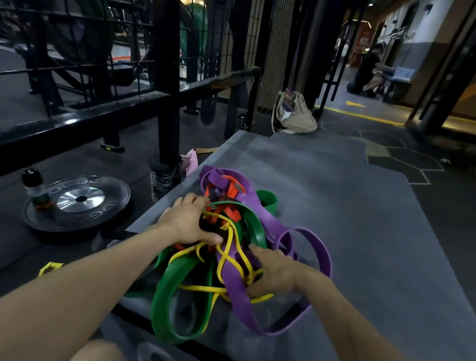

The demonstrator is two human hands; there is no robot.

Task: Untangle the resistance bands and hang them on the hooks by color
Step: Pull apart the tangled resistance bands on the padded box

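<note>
The resistance bands [230, 241] lie knotted in one heap on the grey mat [377, 232]. The left hand [188, 224] grips the black-and-orange core, and the right hand [273, 273] has its fingers [254, 288] curled into yellow strands. Untangling seems barely begun; next, probably, one yellow loop must be drawn free.

You've got a multicolour tangle: wide purple bands [246, 299] on the right and far side, wide green bands [165, 296] near and centre, thin yellow bands [231, 261] weaving thru the middle, orange-red bands [230, 193] at the far end. All sit on a plain grey mat [377, 232]. Left on the dark floor: black weight plate [79, 203] w/ silver hub, a yellow loop [49, 268] nearer you. Far off, a beige bag [296, 114]; yellow lines [363, 116] on the floor beyond.
</note>
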